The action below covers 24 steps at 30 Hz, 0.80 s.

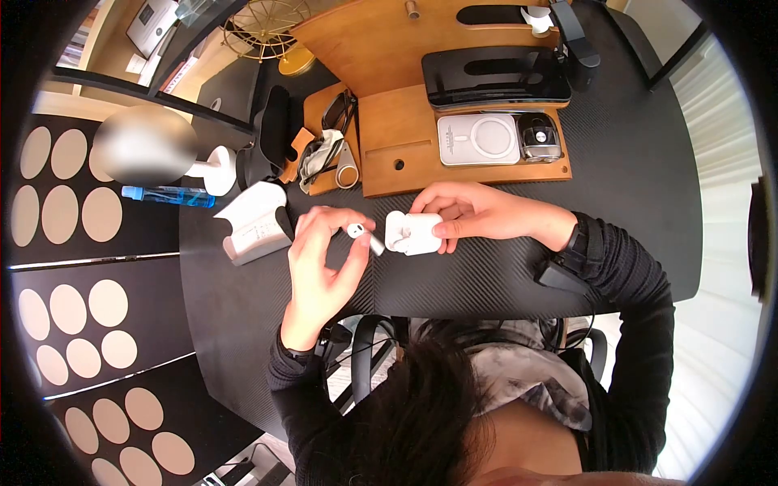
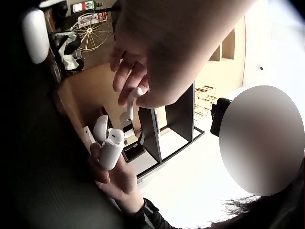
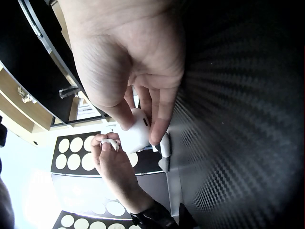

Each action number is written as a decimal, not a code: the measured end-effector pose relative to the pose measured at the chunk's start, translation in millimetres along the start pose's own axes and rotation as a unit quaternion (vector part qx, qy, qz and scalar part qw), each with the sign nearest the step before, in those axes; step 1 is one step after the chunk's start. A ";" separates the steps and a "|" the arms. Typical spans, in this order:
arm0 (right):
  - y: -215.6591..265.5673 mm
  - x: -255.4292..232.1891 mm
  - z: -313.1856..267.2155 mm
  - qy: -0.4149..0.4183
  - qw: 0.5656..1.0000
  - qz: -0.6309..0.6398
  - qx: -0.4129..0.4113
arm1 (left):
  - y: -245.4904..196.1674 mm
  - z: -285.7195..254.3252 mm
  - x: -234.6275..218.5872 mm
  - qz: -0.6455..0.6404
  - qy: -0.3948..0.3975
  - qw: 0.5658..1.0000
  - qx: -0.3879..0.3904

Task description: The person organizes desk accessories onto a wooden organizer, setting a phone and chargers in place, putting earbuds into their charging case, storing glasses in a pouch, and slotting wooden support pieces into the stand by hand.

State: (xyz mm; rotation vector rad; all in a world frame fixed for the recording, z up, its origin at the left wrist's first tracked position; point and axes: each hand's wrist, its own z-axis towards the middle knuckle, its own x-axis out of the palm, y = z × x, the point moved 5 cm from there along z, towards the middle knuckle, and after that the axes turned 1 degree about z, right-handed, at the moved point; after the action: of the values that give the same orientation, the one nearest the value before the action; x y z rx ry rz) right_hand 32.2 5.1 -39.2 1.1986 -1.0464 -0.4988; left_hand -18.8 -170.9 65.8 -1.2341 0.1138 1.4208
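Between thumb and fingertips my left hand [image 1: 321, 263] pinches a white wireless earbud [image 1: 357, 231], its stem pointing toward the charging case. My right hand [image 1: 474, 212] grips the white earbud charging case [image 1: 421, 235], whose lid is flipped up. In the left wrist view the earbud [image 2: 133, 101] hangs just above the opened case [image 2: 111, 149]. The right wrist view shows the underside of the case [image 3: 136, 133] between the right thumb and fingers, with the left hand [image 3: 114, 167] beyond it.
A wooden desk organizer [image 1: 389, 154] stands behind the hands, bearing a white magnetic power bank [image 1: 478, 138] and a small black device [image 1: 539, 136]. Left of the hands are a white holder [image 1: 255, 223], a blue bottle [image 1: 168, 196] and sunglasses [image 1: 337, 109]. Black carbon-textured desk [image 1: 502, 283] lies below.
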 end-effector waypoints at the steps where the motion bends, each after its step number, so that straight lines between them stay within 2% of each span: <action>1: 0.2 0.1 0.0 -0.001 1.000 -0.001 0.002 | 2.7 -3.6 1.8 -0.027 0.049 0.997 -0.060; 2: -0.4 -0.1 0.2 -0.001 1.000 -0.001 0.001 | 5.3 -6.5 4.7 -0.054 0.097 0.987 -0.120; 3: -1.1 -0.2 0.4 0.000 1.000 0.002 0.000 | 0.2 -4.9 8.1 -0.040 0.120 0.984 -0.122; 4: -1.6 -0.2 0.6 0.001 1.000 0.005 -0.001 | -4.7 -1.7 11.7 0.013 0.122 0.992 -0.037; 6: -2.2 -0.7 0.8 0.002 1.000 0.004 -0.001 | -9.3 -1.9 17.8 0.051 0.173 0.983 -0.021; 9: -2.3 -0.8 0.5 0.000 1.000 0.000 -0.001 | -10.0 -4.3 22.2 0.078 0.171 0.982 0.016; 16: -2.5 -0.9 0.6 -0.006 1.000 -0.012 0.000 | -12.0 -5.8 24.1 0.115 0.181 0.976 0.025; 18: -2.1 -0.9 0.8 -0.010 1.000 -0.010 0.000 | -13.5 -3.6 20.0 0.118 0.150 0.981 0.033; 20: -1.4 -1.7 0.4 -0.013 1.000 -0.007 -0.002 | -10.8 -0.3 9.2 0.108 0.125 0.986 0.023; 21: -1.1 -1.9 0.4 -0.016 1.000 0.000 0.003 | -8.4 0.7 4.9 0.106 0.126 0.986 -0.012; 24: -2.2 0.3 0.9 -0.011 1.000 -0.002 0.006 | -7.0 0.9 4.6 0.110 0.113 0.987 -0.014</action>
State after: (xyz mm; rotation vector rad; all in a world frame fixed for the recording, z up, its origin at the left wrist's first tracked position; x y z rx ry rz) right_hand 32.0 3.7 -41.0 1.2078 -1.0661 -0.5105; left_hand -12.9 -165.1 66.9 -1.4379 0.3987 1.4686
